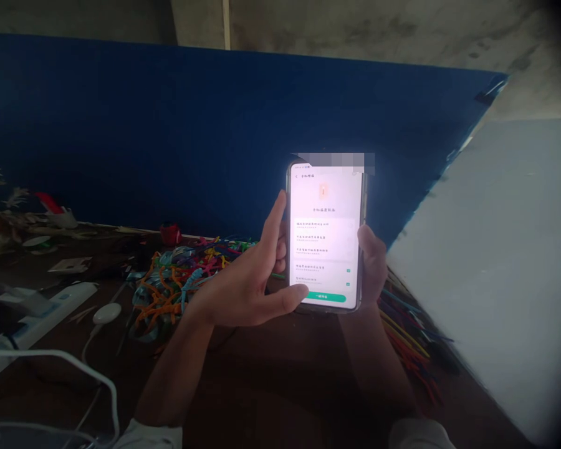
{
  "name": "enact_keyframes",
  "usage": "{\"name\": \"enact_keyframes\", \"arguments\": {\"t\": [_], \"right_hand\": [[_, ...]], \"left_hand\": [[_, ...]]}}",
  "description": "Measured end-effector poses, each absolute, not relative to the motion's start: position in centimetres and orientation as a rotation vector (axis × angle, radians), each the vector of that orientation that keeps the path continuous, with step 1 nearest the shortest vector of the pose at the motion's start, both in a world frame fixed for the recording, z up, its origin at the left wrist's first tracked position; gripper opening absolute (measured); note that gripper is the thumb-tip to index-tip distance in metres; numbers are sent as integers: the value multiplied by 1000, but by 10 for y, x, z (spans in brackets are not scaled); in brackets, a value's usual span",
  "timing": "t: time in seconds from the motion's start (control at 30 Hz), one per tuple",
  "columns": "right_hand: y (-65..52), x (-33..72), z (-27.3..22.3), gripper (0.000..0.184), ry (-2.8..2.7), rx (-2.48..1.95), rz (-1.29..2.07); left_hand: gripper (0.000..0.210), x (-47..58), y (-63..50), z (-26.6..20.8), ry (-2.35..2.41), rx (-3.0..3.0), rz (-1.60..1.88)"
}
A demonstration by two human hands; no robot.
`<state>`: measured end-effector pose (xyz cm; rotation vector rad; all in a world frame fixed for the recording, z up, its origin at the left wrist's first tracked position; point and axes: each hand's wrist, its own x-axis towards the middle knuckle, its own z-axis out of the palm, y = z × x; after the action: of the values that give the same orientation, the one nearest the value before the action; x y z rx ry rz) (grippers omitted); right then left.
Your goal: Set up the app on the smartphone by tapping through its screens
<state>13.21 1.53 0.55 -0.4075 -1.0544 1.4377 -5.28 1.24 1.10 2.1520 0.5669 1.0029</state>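
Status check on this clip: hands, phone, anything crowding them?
Both hands on smartphone, screen lit. Left hand thumb at the screen's lower edge; right hand grips the side. Pipe cleaners piled behind.

The head view looks forward and down from close above the table (pixel 280 386), blue board (pixel 168 137) at twelve o'clock.

Glossy glass phone (pixel 327 237) (screen glowing) above fuzzy pipe cleaners (pixel 177 280) on a dark matt table (pixel 271 386).

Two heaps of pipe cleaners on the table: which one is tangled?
The pile left of the phone, the tangled heap; the sticks on the right lie straight.
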Motion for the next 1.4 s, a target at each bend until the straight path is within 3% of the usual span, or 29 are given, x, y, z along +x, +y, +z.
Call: {"name": "enact_keyframes", "arguments": {"t": [0.53,1.13,1.4], "right_hand": [[21,130,0,54,-1091,-406,1405],[26,127,1,44,-1115,-315,1435],[29,127,2,41,-1156,-273,1387]], "left_hand": [[124,-51,8,9,598,2192,1034],[127,-49,15,7,668,2189,1045],[120,-50,16,8,584,2140,1009]]}}
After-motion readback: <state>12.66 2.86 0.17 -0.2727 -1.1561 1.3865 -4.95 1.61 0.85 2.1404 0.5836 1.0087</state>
